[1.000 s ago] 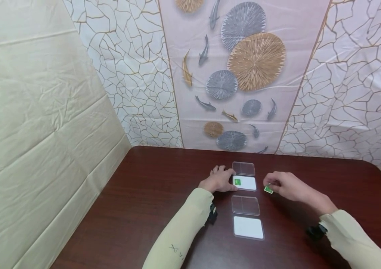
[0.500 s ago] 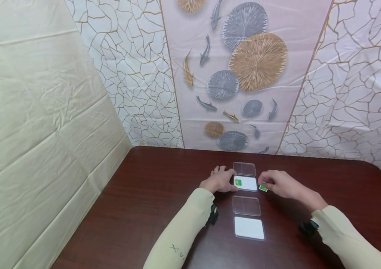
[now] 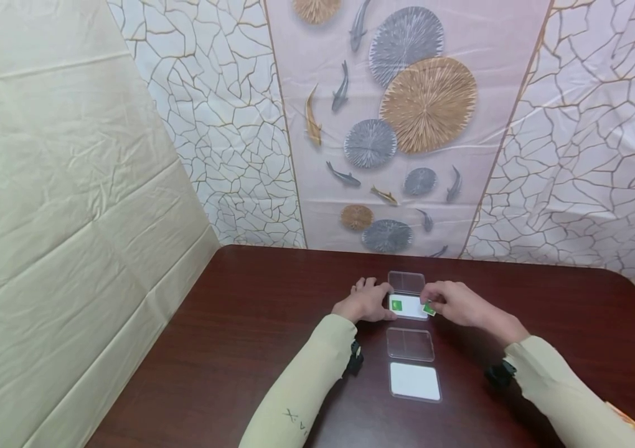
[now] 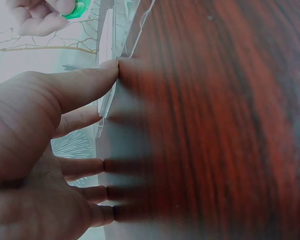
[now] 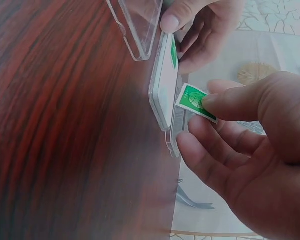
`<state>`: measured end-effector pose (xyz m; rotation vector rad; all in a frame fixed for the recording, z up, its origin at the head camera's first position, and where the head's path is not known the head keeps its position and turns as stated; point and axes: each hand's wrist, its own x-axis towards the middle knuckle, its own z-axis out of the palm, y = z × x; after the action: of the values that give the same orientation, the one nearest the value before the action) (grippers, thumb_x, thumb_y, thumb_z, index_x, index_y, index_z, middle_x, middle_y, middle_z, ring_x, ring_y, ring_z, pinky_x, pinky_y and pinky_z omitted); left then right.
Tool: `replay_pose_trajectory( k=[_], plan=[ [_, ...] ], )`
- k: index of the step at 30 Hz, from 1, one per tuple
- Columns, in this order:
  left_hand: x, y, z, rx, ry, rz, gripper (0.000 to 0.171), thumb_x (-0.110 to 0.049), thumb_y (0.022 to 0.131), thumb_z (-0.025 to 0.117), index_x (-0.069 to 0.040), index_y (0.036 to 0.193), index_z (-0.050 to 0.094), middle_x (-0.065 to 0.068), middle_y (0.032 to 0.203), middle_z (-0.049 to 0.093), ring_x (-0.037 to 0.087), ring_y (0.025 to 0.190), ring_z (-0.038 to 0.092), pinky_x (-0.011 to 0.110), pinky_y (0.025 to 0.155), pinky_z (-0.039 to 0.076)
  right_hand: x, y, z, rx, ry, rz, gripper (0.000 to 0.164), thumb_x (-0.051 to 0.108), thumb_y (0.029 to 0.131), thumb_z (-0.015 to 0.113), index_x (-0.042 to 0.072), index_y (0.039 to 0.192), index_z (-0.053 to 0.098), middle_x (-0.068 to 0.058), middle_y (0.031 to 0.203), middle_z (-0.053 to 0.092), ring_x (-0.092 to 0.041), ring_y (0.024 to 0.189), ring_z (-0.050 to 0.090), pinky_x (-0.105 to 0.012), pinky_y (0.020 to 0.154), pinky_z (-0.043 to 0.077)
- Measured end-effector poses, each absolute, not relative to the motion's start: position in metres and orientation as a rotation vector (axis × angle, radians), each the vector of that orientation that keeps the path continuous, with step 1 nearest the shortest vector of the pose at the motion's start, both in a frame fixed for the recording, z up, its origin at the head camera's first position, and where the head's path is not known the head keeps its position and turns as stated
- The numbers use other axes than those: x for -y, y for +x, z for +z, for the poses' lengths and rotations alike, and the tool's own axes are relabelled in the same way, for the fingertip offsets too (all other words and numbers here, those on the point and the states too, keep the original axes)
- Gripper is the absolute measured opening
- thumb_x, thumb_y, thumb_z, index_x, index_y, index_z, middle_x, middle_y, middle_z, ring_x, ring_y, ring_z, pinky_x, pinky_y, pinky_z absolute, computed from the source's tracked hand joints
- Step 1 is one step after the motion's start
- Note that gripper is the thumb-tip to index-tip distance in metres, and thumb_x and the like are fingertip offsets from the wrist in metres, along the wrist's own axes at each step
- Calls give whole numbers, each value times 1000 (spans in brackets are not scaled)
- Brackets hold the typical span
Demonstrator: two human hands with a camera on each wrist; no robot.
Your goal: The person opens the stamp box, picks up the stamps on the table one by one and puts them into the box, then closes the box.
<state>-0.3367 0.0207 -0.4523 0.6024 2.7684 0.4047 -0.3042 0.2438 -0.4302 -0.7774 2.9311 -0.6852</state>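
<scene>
My right hand [image 3: 454, 303] pinches a green postage stamp [image 5: 196, 102] with a white perforated edge between thumb and fingers. It is over the right end of a shallow clear plastic case [image 3: 413, 307] with a white insert. Another green stamp [image 3: 396, 305] lies on the left part of that insert. My left hand [image 3: 366, 301] holds the left end of the case, thumb [image 4: 92, 85] at the near edge and index finger at the far one. Its other fingertips rest spread on the table, as the left wrist view shows.
The case's clear lid [image 3: 406, 282] lies open behind it. Nearer me on the dark wooden table [image 3: 228, 330] are a second clear lid [image 3: 409, 345] and its white-lined case [image 3: 415, 381]. An orange-edged flat item [image 3: 624, 417] shows partly beside the right sleeve.
My right hand has moved left with the stamp, from beside the case to over its right end. The left hand has stayed at the case. The orange-edged item has come into view.
</scene>
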Motion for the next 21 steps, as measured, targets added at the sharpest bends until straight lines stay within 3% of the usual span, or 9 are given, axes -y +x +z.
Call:
replay_pose_trajectory(
  k=[21],
  plan=[
    [-19,-335,-451,-2753,603,423,56,-47,90,67,-32,140,48,4,155,33,29,147,23,46,121,23,-229,-319,-437,-2882,-722,-746,12,-1,86,66,9,94,66,-3,81,66,-13,72,56,-27,63,47]
  ],
)
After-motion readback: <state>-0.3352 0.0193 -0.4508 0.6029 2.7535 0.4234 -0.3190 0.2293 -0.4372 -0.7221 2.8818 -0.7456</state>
